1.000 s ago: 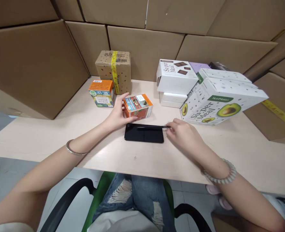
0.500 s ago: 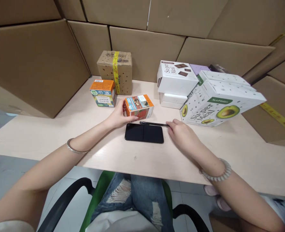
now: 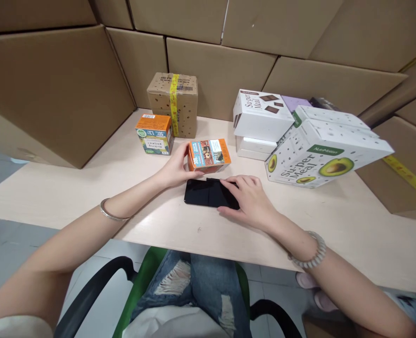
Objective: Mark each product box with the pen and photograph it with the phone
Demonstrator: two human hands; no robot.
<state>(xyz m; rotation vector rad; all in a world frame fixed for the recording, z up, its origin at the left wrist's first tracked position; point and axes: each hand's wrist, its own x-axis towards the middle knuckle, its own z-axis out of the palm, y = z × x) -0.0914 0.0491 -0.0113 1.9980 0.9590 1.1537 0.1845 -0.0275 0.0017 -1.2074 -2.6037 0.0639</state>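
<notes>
On the near edge and left side of a small orange printed box [image 3: 211, 155] rest the thumb and fingers of my left hand [image 3: 175, 170], closed around it. The box lies on the table. Just in front is a black smartphone [image 3: 201, 192], flat with its dark screen up. My right hand [image 3: 252, 199] reaches over the phone's right half, thumb at the near long edge and fingers at the far one. A short piece of a black pen [image 3: 213, 179] shows along the phone's far edge; my right fingers hide the remainder.
A second orange-topped box [image 3: 154, 135] stands behind on the left, before a taped brown carton [image 3: 173, 103]. White boxes [image 3: 262, 117] are stacked at right, beside a large white avocado-print box [image 3: 324, 155]. Cardboard cartons [image 3: 218, 75] wall the table's back and left.
My right hand has moved left from the pen's end onto the phone. The orange box has tilted in my left hand, showing more of its top. The view has shifted slightly.
</notes>
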